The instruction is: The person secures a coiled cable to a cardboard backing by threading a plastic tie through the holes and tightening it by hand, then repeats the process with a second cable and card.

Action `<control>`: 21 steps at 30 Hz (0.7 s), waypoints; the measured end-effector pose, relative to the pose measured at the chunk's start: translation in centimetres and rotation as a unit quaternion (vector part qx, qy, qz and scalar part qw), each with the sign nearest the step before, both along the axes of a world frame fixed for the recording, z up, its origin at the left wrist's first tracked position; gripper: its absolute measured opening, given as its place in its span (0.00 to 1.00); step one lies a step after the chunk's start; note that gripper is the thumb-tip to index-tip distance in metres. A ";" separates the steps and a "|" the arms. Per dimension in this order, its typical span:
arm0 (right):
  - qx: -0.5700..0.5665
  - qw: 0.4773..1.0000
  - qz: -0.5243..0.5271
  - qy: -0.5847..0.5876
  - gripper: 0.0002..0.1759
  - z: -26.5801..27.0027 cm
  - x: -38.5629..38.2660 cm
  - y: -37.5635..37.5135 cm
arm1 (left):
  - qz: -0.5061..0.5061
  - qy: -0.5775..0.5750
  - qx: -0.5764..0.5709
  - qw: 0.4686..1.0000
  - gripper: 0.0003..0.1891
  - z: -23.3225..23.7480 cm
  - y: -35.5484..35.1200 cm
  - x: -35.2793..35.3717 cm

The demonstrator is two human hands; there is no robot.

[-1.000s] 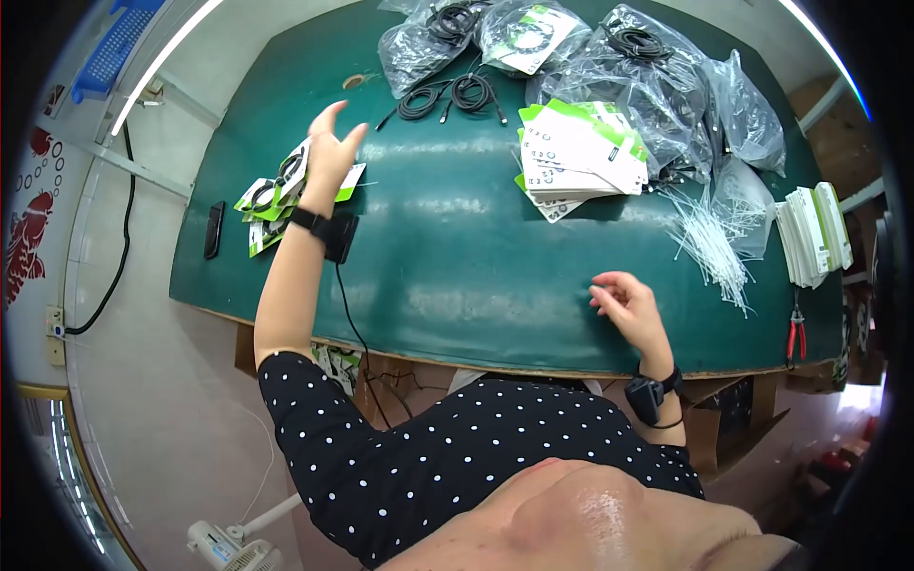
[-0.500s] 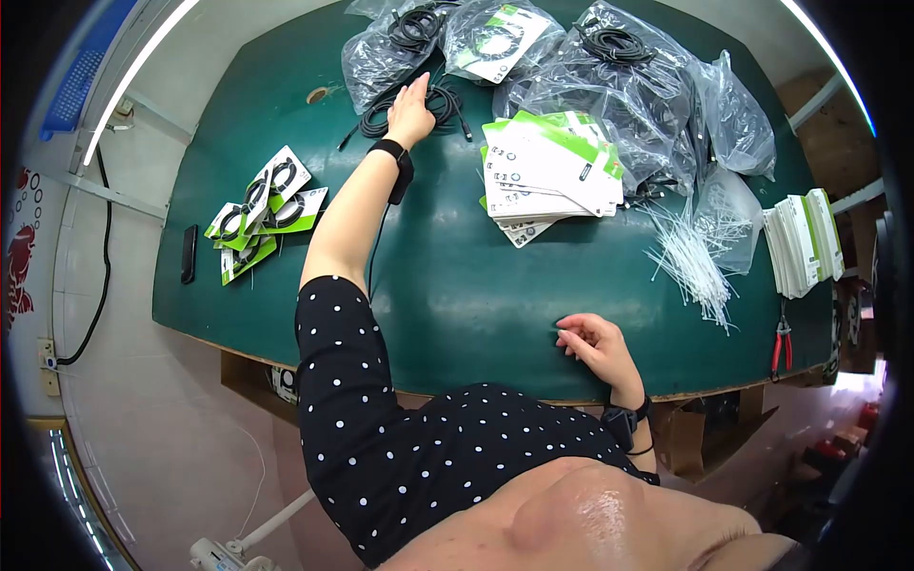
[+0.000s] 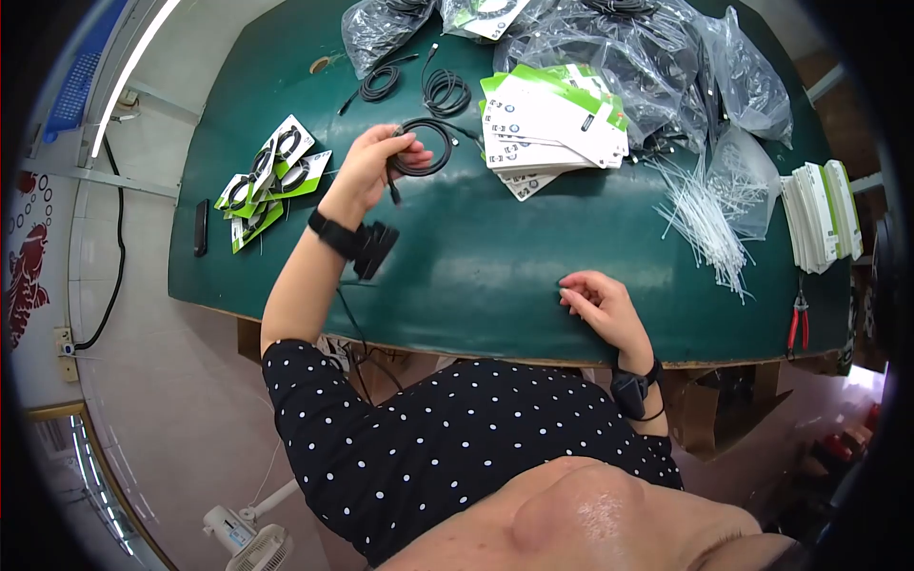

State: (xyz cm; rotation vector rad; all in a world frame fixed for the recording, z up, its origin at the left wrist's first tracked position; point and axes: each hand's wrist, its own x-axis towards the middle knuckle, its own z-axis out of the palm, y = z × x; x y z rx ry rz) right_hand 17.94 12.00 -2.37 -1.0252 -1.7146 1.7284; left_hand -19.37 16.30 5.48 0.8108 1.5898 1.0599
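Observation:
My left hand (image 3: 369, 164) is closed on a coiled black cable (image 3: 446, 157), pinching the left side of the loop between thumb and fingers above the table. One plug end dangles below the hand. Two more coiled black cables, a smaller coil (image 3: 380, 84) and another coil (image 3: 447, 93), lie on the table just beyond it. My right hand (image 3: 602, 303) rests near the front edge of the table, fingers loosely bent, thumb a little apart, with nothing visible in it.
On the green table (image 3: 457, 257) lie stacked white-green cards (image 3: 543, 124), carded cables (image 3: 276, 176), a phone (image 3: 201, 228), white cable ties (image 3: 709, 228), red-handled pliers (image 3: 798, 324) and a second card stack (image 3: 819, 219). Plastic bags of cables (image 3: 609, 67) fill the back.
My left hand has come back towards me from the cables at the rear, lifting one coil off the table. The right hand has stayed near the front edge. The view has shifted slightly.

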 end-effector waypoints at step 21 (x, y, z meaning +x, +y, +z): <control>-0.220 0.939 -0.013 0.263 0.12 3.2 -4.9 -4.7 | 0.005 -0.471 0.253 0.845 0.04 -2.0 -14.3 13.6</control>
